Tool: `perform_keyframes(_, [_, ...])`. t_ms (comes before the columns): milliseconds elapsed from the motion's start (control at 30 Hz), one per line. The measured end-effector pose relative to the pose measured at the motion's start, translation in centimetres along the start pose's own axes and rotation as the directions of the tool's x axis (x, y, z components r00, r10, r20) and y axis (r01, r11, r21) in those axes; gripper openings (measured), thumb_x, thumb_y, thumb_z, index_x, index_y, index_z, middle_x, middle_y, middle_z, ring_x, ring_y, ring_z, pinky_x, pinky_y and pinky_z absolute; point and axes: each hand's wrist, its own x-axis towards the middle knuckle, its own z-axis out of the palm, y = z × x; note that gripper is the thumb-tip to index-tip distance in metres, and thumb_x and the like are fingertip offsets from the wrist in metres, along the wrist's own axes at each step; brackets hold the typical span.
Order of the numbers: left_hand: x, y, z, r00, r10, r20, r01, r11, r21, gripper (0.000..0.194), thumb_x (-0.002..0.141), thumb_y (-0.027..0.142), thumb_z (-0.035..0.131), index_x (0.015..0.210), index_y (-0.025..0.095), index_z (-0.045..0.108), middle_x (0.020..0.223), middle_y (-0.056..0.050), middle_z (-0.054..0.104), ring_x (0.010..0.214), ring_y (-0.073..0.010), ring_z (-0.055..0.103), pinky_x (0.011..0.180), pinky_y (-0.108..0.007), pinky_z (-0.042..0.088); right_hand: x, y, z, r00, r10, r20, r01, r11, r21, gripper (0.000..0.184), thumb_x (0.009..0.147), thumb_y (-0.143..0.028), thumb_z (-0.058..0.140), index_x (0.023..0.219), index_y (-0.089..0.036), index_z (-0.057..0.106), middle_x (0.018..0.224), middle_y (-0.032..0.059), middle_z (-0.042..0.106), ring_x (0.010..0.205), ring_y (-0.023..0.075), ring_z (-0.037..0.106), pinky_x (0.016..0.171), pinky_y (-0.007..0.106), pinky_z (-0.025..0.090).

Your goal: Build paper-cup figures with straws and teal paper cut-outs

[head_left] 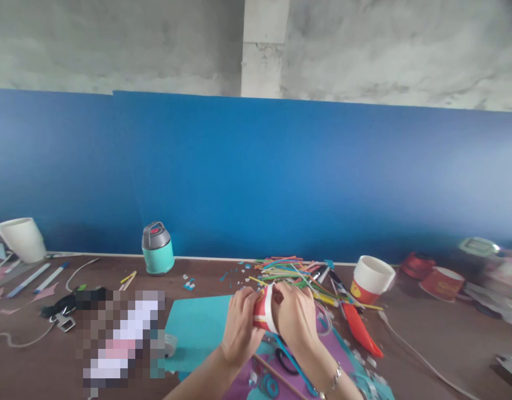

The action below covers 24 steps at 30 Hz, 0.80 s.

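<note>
A red paper cup with a white rim (270, 318) lies tilted on its side between my hands, above the table. My left hand (242, 321) wraps round its base end, fingers closed on the red wall. At the cup's mouth is my right hand (296, 315), with its fingers curled over the rim and partly inside. The fingertips within the cup are hidden. Under my hands lie a turquoise sheet (199, 328) and purple paper (243, 383) with small cut scraps. A thin wooden stick (278, 375) and a blue strip (295, 361) lie beneath my right forearm.
Several coloured pipe-cleaner-like sticks (281, 271) are piled behind my hands. To their right stand a red-and-white cup (370, 280) and an orange-red pointed object (362, 330). A turquoise jar (158, 250) stands back left, near markers (51, 278) and a white cup (22, 240). A blue partition (239, 178) closes off the back.
</note>
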Motion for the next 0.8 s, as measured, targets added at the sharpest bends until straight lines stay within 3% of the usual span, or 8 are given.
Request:
perform_keyframes(100, [0.1, -0.1, 0.0, 1.000, 0.012, -0.014, -0.012, 1.000, 0.013, 0.053, 0.072, 0.010, 0.060, 0.120, 0.017, 0.042, 0.111, -0.013, 0.052, 0.100, -0.0257, 0.054, 0.082, -0.042, 0.049, 0.0, -0.2, 0.0, 1.000, -0.006, -0.005, 0.006, 0.998, 0.061, 0.015, 0.076, -0.016, 0.056, 0.063, -0.019, 0.062, 0.061, 0.0004, 0.068, 0.061, 0.0167, 0.060, 0.072, 0.030, 0.028])
perform_keyframes(233, [0.2, 0.0, 0.0, 1.000, 0.006, -0.015, -0.006, 1.000, 0.007, 0.051, 0.072, 0.010, 0.060, 0.120, 0.018, 0.043, 0.110, -0.012, 0.053, 0.098, -0.0251, 0.055, 0.081, -0.041, 0.050, -0.2, -0.3, 0.1, 0.991, -0.072, -0.109, 0.071, 0.997, -0.009, 0.017, 0.077, -0.014, 0.053, 0.063, -0.020, 0.061, 0.061, 0.0013, 0.067, 0.064, 0.0180, 0.060, 0.072, 0.031, 0.029])
perform_keyframes(367, [0.2, 0.1, -0.1, 1.000, -0.017, -0.009, 0.018, 1.000, 0.020, 0.052, 0.070, 0.007, 0.060, 0.118, 0.018, 0.045, 0.109, -0.011, 0.054, 0.099, -0.0252, 0.055, 0.081, -0.041, 0.049, -0.1, 0.1, 0.1, 0.976, -0.101, -0.192, 0.099, 0.995, -0.018, 0.017, 0.080, -0.014, 0.048, 0.088, -0.019, 0.062, 0.088, 0.0075, 0.070, 0.082, 0.0230, 0.061, 0.075, 0.033, 0.036])
perform_keyframes(467, [0.2, 0.0, -0.2, 1.000, -0.018, -0.009, 0.018, 1.000, 0.017, 0.052, 0.070, 0.007, 0.061, 0.118, 0.018, 0.045, 0.108, -0.011, 0.055, 0.097, -0.0248, 0.056, 0.081, -0.040, 0.050, 0.2, 0.3, -0.1, 0.982, -0.157, -0.106, 0.160, 0.987, 0.019, 0.023, 0.081, -0.013, 0.046, 0.097, -0.020, 0.061, 0.098, 0.0091, 0.069, 0.090, 0.0236, 0.060, 0.076, 0.032, 0.040])
perform_keyframes(567, [0.2, -0.1, -0.3, 1.000, -0.011, -0.018, 0.012, 1.000, 0.018, 0.052, 0.069, 0.008, 0.061, 0.117, 0.019, 0.044, 0.108, -0.011, 0.055, 0.097, -0.0250, 0.056, 0.081, -0.040, 0.050, 0.5, 0.5, -0.5, 0.987, -0.157, 0.028, 0.156, 0.986, 0.055, 0.018, 0.081, -0.012, 0.046, 0.087, -0.020, 0.062, 0.086, 0.0060, 0.069, 0.081, 0.0217, 0.061, 0.070, 0.029, 0.040])
perform_keyframes(800, [0.5, 0.1, -0.7, 0.998, -0.030, 0.050, 0.033, 0.998, -0.052, 0.050, 0.071, 0.010, 0.062, 0.115, 0.021, 0.042, 0.107, -0.009, 0.053, 0.096, -0.0244, 0.056, 0.080, -0.041, 0.049, 1.0, 0.9, -1.4, 0.981, -0.132, 0.141, 0.127, 0.991, 0.043, 0.013, 0.079, -0.014, 0.047, 0.077, -0.020, 0.059, 0.072, 0.0025, 0.065, 0.069, 0.0184, 0.058, 0.062, 0.026, 0.035])
